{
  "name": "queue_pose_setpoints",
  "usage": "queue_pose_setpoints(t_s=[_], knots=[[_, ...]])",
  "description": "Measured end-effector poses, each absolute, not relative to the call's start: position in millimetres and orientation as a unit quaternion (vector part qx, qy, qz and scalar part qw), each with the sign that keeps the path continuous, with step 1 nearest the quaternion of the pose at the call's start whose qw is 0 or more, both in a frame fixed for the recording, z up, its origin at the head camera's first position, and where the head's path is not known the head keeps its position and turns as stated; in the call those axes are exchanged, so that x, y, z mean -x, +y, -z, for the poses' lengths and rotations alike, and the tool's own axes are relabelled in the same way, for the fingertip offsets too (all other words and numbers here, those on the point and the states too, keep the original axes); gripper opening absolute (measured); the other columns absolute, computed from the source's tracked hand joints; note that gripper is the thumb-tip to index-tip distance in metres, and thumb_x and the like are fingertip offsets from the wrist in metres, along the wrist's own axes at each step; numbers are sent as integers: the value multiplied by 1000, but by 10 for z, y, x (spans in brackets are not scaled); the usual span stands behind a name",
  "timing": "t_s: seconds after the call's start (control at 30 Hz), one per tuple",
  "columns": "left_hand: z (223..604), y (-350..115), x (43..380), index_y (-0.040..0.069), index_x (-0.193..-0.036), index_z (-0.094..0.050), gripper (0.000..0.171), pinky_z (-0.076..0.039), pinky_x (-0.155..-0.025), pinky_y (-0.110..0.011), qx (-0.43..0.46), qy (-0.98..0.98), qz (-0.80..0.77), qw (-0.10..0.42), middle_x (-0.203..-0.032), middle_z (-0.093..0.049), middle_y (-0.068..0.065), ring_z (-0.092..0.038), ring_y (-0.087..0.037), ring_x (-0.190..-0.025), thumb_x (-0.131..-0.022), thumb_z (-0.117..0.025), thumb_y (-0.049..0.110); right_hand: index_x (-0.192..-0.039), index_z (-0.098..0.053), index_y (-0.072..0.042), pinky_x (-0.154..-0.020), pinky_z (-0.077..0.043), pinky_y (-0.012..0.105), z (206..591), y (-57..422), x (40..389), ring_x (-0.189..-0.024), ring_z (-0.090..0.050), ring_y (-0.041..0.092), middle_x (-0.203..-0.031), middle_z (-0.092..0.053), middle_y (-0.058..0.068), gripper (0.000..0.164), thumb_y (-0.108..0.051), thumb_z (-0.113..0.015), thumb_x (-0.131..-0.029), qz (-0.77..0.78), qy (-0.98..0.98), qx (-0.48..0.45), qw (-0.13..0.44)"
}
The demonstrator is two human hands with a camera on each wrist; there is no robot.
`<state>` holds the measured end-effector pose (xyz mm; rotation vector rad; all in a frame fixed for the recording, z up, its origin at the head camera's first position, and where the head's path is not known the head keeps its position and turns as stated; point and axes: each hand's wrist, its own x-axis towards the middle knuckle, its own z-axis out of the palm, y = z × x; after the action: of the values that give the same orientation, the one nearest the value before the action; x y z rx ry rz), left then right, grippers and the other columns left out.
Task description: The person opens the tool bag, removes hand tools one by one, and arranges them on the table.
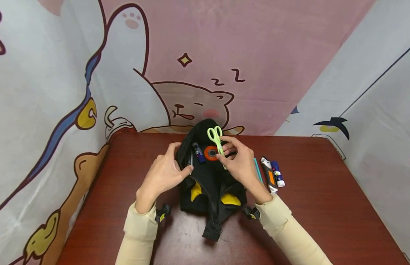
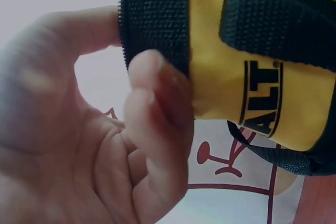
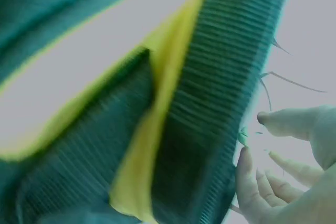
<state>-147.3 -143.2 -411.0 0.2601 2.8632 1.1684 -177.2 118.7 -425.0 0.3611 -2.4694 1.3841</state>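
A black and yellow bag [image 1: 209,191] lies with its mouth spread on the table. My left hand [image 1: 165,169] grips its left rim; in the left wrist view, thumb and fingers pinch the zippered edge [image 2: 157,19] beside a yellow panel with black lettering. Light green scissors [image 1: 215,136] are held by my right hand [image 1: 239,158], handle loops up and lower end over the opening. Within the bag show a blue glue stick [image 1: 198,152] and an orange ring-shaped roll [image 1: 211,153]. In the right wrist view the bag's webbing [image 3: 205,98] fills much of the picture.
Right of the bag, a grey and orange utility knife [image 1: 268,171] lies beside another blue glue stick [image 1: 278,173]. A thin teal object [image 1: 257,169] is partly hidden by my right hand. Bag straps [image 1: 211,230] trail toward the front of the brown table [image 1: 324,206]. A cartoon-printed cloth [image 1: 274,48] hangs behind.
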Motion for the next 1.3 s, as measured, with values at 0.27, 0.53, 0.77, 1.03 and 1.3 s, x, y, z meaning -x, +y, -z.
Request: queue_pose_setpoints(t_s=[0.27, 0.53, 0.77, 1.03, 1.3], knots=[[4086, -1472, 1436, 9, -170, -35, 91, -48, -59, -36, -97, 913, -393, 40, -67, -61, 0, -58, -17, -57, -90, -79, 17, -141, -75, -8, -73, -54, 11, 4049, 1478, 1618, -89, -75, 31, -103, -76, 14, 59, 1, -93, -86, -479, -849, -115, 192], [4072, -1478, 1475, 10, -167, -40, 89, -45, -61, -37, -118, 913, -390, 40, -69, -59, 1, -54, -16, -58, -87, -77, 14, -139, -76, -9, -73, -54, 10, 4044, 1893, 1585, -81, -69, 3, -100, -78, 14, 57, 3, -92, -86, -452, -854, -78, 246], [4071, -1511, 1419, 12, -167, -42, 87, -44, -58, -37, -117, 914, -385, 54, -70, -59, 1, -54, -16, -58, -88, -76, 13, -141, -75, -8, -72, -51, 7, 4209, 2338, 1521, -77, -64, -9, -101, -78, 16, 58, 2, -92, -87, -425, -870, -10, 250], [4057, -1527, 1412, 12, -167, -42, 86, -44, -59, -37, -116, 918, -377, 48, -72, -59, 0, -55, -17, -59, -89, -75, 15, -142, -74, -10, -71, -46, 6, 4502, 2805, 1417, -78, -59, -17, -103, -79, 14, 58, -3, -92, -88, -373, -897, 65, 229], [4083, -1512, 1409, 13, -167, -42, 86, -44, -60, -37, -121, 917, -377, 51, -72, -60, 1, -55, -16, -60, -88, -75, 16, -142, -72, -5, -67, -44, 6, 4761, 3143, 1312, -77, -55, -20, -104, -79, 17, 57, -5, -92, -89, -336, -911, 101, 215]])
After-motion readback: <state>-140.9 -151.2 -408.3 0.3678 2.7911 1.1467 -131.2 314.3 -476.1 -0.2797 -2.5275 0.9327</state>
